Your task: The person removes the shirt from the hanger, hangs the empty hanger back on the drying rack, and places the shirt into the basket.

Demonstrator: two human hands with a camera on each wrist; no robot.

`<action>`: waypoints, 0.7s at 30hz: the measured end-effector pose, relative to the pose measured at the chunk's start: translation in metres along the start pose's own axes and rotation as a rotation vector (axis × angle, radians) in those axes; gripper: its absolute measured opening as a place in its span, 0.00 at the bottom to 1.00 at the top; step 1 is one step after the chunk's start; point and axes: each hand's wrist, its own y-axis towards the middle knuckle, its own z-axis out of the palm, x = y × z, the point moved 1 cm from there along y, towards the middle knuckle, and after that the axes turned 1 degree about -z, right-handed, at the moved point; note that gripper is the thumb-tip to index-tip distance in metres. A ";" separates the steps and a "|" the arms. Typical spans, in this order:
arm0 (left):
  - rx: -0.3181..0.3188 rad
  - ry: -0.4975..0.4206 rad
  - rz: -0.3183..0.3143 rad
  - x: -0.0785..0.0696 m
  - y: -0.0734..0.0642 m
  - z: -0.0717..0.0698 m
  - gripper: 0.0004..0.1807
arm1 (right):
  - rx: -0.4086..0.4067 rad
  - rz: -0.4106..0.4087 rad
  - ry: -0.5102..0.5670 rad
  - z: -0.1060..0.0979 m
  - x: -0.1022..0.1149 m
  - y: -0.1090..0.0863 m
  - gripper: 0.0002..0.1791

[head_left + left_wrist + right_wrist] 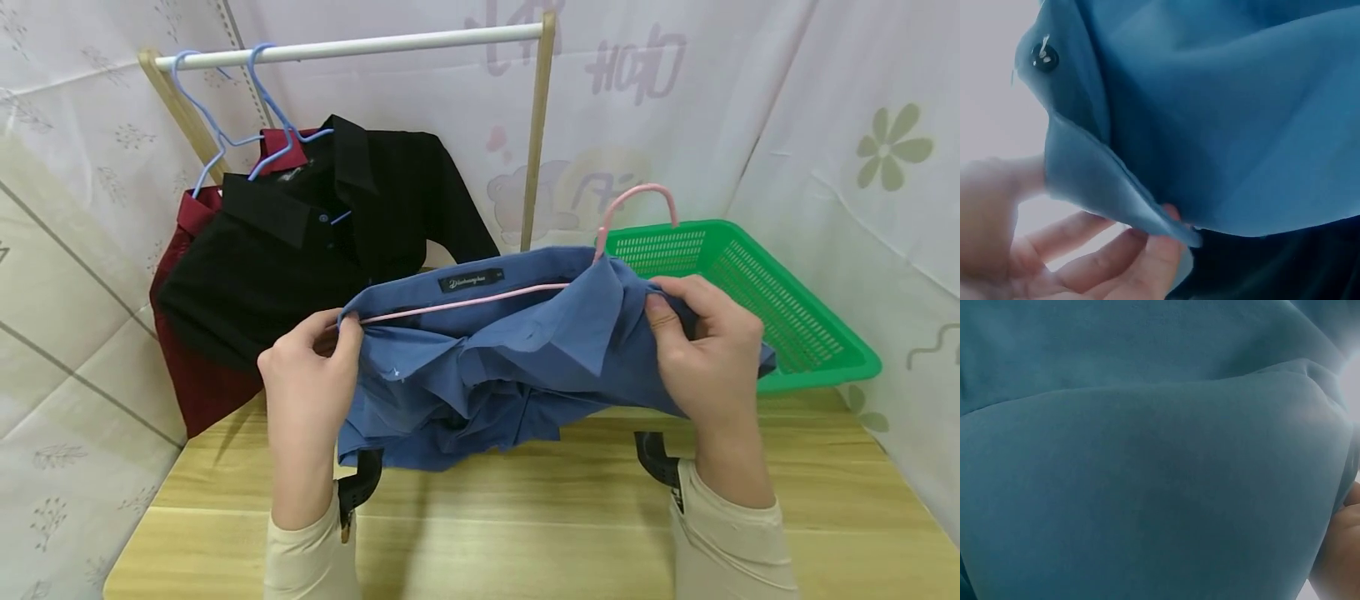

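Observation:
A blue shirt [487, 367] with a dark neck label [471, 281] is stretched between my two hands above the table. My left hand [311, 367] pinches the collar edge at its left end, thumb in front. At the shirt's right shoulder, my right hand [705, 350] grips bunched cloth between thumb and fingers. A pink hanger [637, 190] runs through the shirt; its hook rises by the right side of the collar and its bar shows inside the neck opening. In the left wrist view a dark button [1045, 57] shows on the cloth. Blue cloth [1147, 487] fills most of the right wrist view.
Behind, on the left, a rack with a white rail [405, 42] carries a black shirt [255, 275] and a dark red garment [198, 367] on blue hangers [281, 108]. A green basket [817, 379] stands at the right on the wooden table [510, 533].

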 end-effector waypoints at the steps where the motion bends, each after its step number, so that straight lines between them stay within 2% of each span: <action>1: 0.014 -0.015 -0.007 0.001 0.001 -0.001 0.16 | -0.006 0.008 0.006 0.000 -0.001 0.000 0.08; 6: 0.061 -0.153 -0.075 0.009 0.006 -0.004 0.14 | -0.020 0.068 0.012 -0.001 -0.003 0.001 0.09; 13: 0.099 -0.478 -0.164 0.017 0.011 -0.001 0.14 | 0.012 0.092 0.010 -0.004 -0.006 0.002 0.09; 16: 0.106 -0.632 -0.175 0.021 0.013 0.001 0.14 | 0.049 0.121 -0.043 -0.007 -0.009 0.003 0.11; 21: 0.140 -0.864 -0.193 0.026 0.017 0.003 0.11 | 0.104 0.221 -0.159 -0.012 -0.018 0.002 0.12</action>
